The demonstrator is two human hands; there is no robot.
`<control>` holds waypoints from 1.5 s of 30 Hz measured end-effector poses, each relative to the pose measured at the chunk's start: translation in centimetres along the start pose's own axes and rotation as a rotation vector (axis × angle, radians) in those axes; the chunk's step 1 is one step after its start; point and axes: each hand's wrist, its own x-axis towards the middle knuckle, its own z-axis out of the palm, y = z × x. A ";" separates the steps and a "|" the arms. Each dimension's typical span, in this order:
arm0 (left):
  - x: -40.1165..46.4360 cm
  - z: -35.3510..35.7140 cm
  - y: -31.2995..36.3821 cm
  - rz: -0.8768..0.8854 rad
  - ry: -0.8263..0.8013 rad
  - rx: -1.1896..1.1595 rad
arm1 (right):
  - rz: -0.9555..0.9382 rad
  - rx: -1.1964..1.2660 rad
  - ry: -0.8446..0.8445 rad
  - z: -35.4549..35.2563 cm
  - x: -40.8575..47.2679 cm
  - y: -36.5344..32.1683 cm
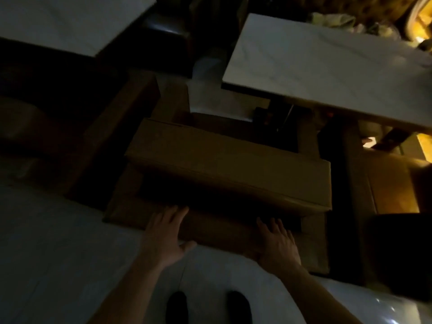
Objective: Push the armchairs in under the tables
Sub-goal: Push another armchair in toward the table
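Note:
A brown boxy armchair [229, 169] stands in the dim middle of the view, its backrest towards me and its front facing a white marble-topped table [327, 66] at the upper right. My left hand [166, 235] lies flat with fingers spread on the chair's rear lower edge. My right hand [278, 242] rests the same way further right on that edge. Neither hand grips anything. A second white table [65, 22] is at the upper left, with another brown armchair [112, 127] beside it.
The floor [58, 253] is pale glossy tile; my two dark shoes [205, 307] stand on it below. A third armchair [385, 183] sits at the right under warm light. A dark round object [402, 253] is at the lower right. A dark seat [168, 31] lies between the tables.

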 end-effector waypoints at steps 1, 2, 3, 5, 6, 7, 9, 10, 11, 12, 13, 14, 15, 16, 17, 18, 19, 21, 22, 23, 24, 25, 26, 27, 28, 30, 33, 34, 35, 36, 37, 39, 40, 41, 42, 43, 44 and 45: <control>1.0 0.1 -0.6 0.029 -0.025 0.011 | 0.024 0.006 0.013 0.5 0.3 -0.4; 1.9 0.2 -1.3 0.054 -0.049 0.021 | 0.048 0.011 0.024 1.0 0.6 -0.8; 2.8 0.3 -2.0 0.079 -0.068 0.032 | 0.070 0.009 0.027 1.4 1.0 -1.1; 4.4 0.5 -3.6 0.126 -0.094 0.071 | 0.106 -0.010 0.014 2.4 1.7 -1.7; 5.0 0.7 -4.5 0.145 -0.111 0.093 | 0.121 -0.018 0.021 3.0 1.8 -1.9; 5.5 0.9 -5.2 0.160 -0.121 0.116 | 0.133 -0.018 0.047 3.6 1.9 -2.1; 6.0 1.6 -6.1 0.188 -0.088 0.161 | 0.147 -0.007 0.130 4.5 1.9 -2.3; 6.0 2.0 -6.3 0.201 -0.056 0.167 | 0.151 -0.001 0.162 4.8 2.0 -2.3; 6.0 2.4 -6.5 0.214 -0.024 0.161 | 0.152 0.005 0.186 5.1 2.1 -2.3; 6.1 2.6 -6.7 0.228 0.000 0.151 | 0.151 0.008 0.201 5.3 2.2 -2.2; 6.1 2.8 -6.9 0.241 0.012 0.141 | 0.149 0.002 0.210 5.5 2.2 -2.2; 6.0 2.9 -7.0 0.250 0.017 0.132 | 0.150 -0.012 0.214 5.7 2.1 -2.1; 6.0 3.0 -7.1 0.256 0.021 0.127 | 0.151 -0.027 0.223 6.0 2.0 -2.0; 6.0 3.0 -7.1 0.260 0.026 0.121 | 0.155 -0.035 0.233 6.1 1.9 -2.0; 5.9 3.1 -7.1 0.263 0.030 0.108 | 0.159 -0.036 0.241 6.3 1.8 -2.1; 5.9 3.1 -7.1 0.264 0.031 0.093 | 0.164 -0.037 0.242 6.4 1.7 -2.2; 5.7 3.2 -7.1 0.265 0.030 0.082 | 0.166 -0.039 0.245 6.5 1.6 -2.3; 5.5 3.3 -7.2 0.266 0.012 0.082 | 0.168 -0.047 0.257 6.7 1.3 -2.6; 5.4 3.3 -7.2 0.264 -0.002 0.086 | 0.170 -0.054 0.258 6.8 1.2 -2.7; 5.2 3.3 -7.3 0.260 -0.017 0.091 | 0.170 -0.065 0.257 6.9 1.0 -2.9; 5.0 3.2 -7.4 0.257 -0.032 0.098 | 0.171 -0.074 0.254 7.1 0.7 -3.0; 4.8 3.2 -7.5 0.255 -0.045 0.103 | 0.172 -0.080 0.252 7.3 0.4 -3.3; 4.5 3.1 -7.6 0.253 -0.053 0.107 | 0.173 -0.081 0.249 7.5 0.1 -3.6; 4.2 3.1 -7.7 0.251 -0.054 0.110 | 0.174 -0.080 0.247 7.7 -0.3 -3.8; 3.8 3.2 -7.8 0.245 -0.050 0.112 | 0.171 -0.079 0.246 8.0 -0.8 -4.1; 2.8 3.5 -8.0 0.227 -0.032 0.107 | 0.165 -0.074 0.239 8.5 -1.7 -4.6; 1.8 4.1 -8.3 0.220 -0.014 0.090 | 0.166 -0.053 0.207 9.6 -2.8 -5.0; 1.6 4.3 -8.4 0.223 -0.001 0.074 | 0.165 -0.038 0.208 10.0 -3.0 -5.1; 1.6 4.4 -8.5 0.226 0.007 0.060 | 0.163 -0.020 0.214 10.3 -3.0 -5.1; 1.7 4.5 -8.7 0.230 0.011 0.055 | 0.160 -0.003 0.220 10.4 -2.9 -5.1; 1.8 4.6 -8.8 0.234 0.015 0.056 | 0.158 0.009 0.220 10.4 -2.8 -5.1; 2.1 4.9 -9.0 0.245 0.016 0.061 | 0.157 0.007 0.201 10.2 -2.5 -5.0; 2.2 4.9 -9.0 0.247 0.012 0.061 | 0.156 0.006 0.195 10.1 -2.4 -4.9; 2.3 5.0 -9.0 0.247 0.011 0.056 | 0.155 0.010 0.194 10.0 -2.3 -4.9; 2.4 5.1 -9.0 0.247 0.013 0.049 | 0.156 0.018 0.192 9.9 -2.2 -4.9; 2.5 5.1 -9.0 0.248 0.016 0.044 | 0.159 0.025 0.190 9.9 -2.1 -4.9; 2.6 5.1 -9.0 0.250 0.019 0.045 | 0.162 0.027 0.188 9.7 -2.0 -4.9; 2.6 5.1 -8.9 0.251 0.021 0.047 | 0.164 0.025 0.185 9.6 -1.9 -4.8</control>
